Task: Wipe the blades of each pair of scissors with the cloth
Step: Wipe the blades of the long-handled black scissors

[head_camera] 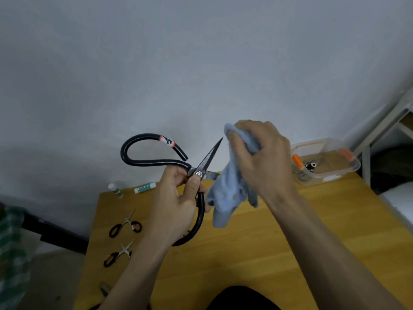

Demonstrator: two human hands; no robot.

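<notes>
Black-handled scissors (161,162) gripped in left hand (178,204), cloth (230,186) bunched in right hand (261,157)

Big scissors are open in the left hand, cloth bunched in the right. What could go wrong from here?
1. The large black scissors are held open, the upper blade's tip bare and pointing at the right hand; a quick wipe might nick it.
2. The left hand holds near the pivot; if the blades swing shut, its thumb may be pinched.
3. The blue cloth hangs loose and could snag on the lower blade.
</notes>
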